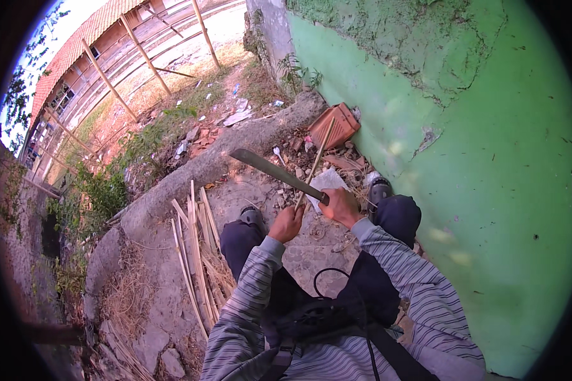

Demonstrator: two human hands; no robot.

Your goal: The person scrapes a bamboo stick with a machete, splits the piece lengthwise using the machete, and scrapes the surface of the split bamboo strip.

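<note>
I sit on the ground with my knees up, beside the green wall (464, 190). My right hand (340, 206) is closed around the handle of a long knife (273, 170), and the blade points away to my left. My left hand (286, 223) is closed on the lower end of a thin bamboo stick (316, 162). The stick goes up and away from me and it crosses the blade near the handle, so I think the blade touches it there, but I cannot be sure.

About the work, I judge that a good part is done. A pile of split strips (197, 254) lies on the ground just beside my left leg, and dry shavings are around it. The stick in my hand looks not finished yet. I see no stock of uncut bamboo, so I cannot say how much is left.

Some things are hard to see. My fingers hide the knife handle. The far end of the stick is lost against a red tile (337, 124) and the rubble by the wall. My feet are mostly hidden behind my knees, and the bag straps cover my chest
</note>
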